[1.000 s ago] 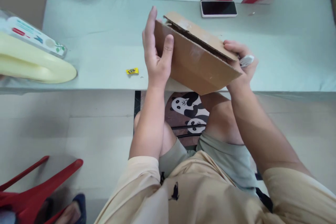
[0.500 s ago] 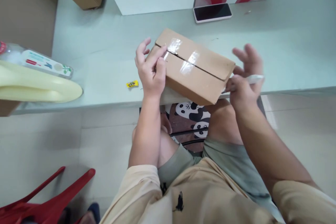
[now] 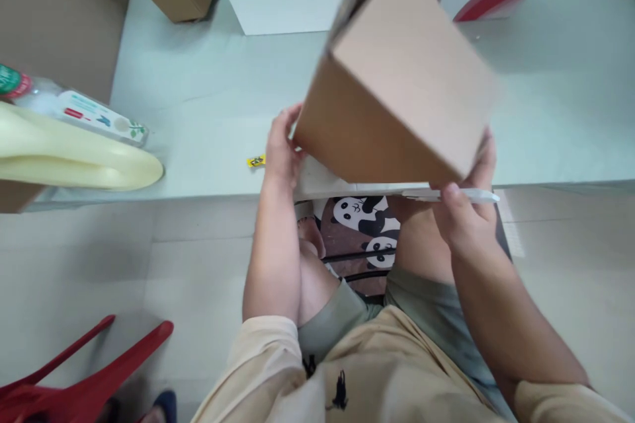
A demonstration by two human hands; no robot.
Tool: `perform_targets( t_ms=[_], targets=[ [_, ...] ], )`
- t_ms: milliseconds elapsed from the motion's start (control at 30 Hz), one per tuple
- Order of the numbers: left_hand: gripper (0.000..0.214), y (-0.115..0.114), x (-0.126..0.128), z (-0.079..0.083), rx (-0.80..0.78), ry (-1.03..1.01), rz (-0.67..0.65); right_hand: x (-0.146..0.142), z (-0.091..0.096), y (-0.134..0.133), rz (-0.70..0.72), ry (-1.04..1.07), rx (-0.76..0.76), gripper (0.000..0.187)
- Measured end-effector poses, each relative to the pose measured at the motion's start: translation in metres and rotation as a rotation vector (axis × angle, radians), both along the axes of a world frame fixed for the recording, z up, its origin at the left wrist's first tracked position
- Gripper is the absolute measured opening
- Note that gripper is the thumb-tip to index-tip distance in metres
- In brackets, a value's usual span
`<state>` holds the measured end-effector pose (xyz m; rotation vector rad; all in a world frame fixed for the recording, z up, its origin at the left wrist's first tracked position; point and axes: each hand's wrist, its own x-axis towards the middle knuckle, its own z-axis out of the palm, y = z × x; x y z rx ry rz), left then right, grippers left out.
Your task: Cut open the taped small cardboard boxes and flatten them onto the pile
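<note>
Above the table (image 3: pixel 198 112), box (image 3: pixel 397 79) points obliquely upward.

The box (image 3: pixel 397 79) was held up over the worktop (image 3: pixel 208 99), left hand (image 3: pixel 280 149) at its left corner, right hand (image 3: pixel 464 211) beneath its right. A wrapper (image 3: pixel 256 160) was spotted on the worktop just left of that left hand, a bottle (image 3: pixel 84 112) laid far left, a chair (image 3: pixel 84 383) down on the floor.
</note>
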<state>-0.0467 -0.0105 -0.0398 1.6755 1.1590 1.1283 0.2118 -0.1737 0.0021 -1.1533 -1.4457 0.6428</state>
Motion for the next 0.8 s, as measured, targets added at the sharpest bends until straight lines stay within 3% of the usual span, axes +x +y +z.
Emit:
perform_targets(
  t_ms=[100, 200, 300, 367, 400, 467, 567, 600, 667, 733, 800],
  targets=[
    [0.085, -0.016, 0.025, 0.015, -0.339, -0.091, -0.18, 0.0, 0.015, -0.003, 0.032, -0.071, -0.031, 0.06],
    [0.081, -0.03, 0.039, 0.027, -0.56, -0.085, -0.247, 0.0, 0.029, -0.002, -0.005, -0.142, -0.033, 0.052],
    [0.064, -0.038, 0.041, 0.033, -0.681, -0.026, -0.303, 0.001, 0.033, 0.003, -0.087, -0.174, -0.009, 0.048],
    [0.045, -0.039, 0.04, 0.031, -0.679, 0.067, -0.381, 0.003, 0.032, 0.008, -0.114, -0.184, -0.011, 0.044],
    [0.036, -0.038, 0.039, 0.029, -0.64, 0.141, -0.372, 0.004, 0.03, 0.01, -0.102, -0.195, -0.02, 0.041],
    [0.036, -0.034, 0.038, 0.025, -0.457, 0.263, -0.173, 0.004, 0.027, 0.013, -0.052, -0.23, -0.033, 0.039],
    [0.047, -0.026, 0.039, 0.025, 0.036, 0.19, 0.183, 0.004, 0.023, 0.016, -0.017, -0.28, -0.013, 0.039],
    [0.051, -0.025, 0.04, 0.027, 0.21, 0.129, 0.195, 0.005, 0.023, 0.017, -0.012, -0.291, -0.002, 0.04],
    [0.06, -0.025, 0.043, 0.033, 0.484, 0.076, 0.091, 0.006, 0.022, 0.019, 0.043, -0.32, -0.006, 0.04],
    [0.066, -0.028, 0.045, 0.038, 0.601, 0.117, -0.008, 0.007, 0.023, 0.021, 0.134, -0.353, -0.021, 0.041],
    [0.067, -0.031, 0.046, 0.041, 0.598, 0.179, -0.061, 0.008, 0.027, 0.023, 0.212, -0.369, -0.036, 0.042]
  ],
)
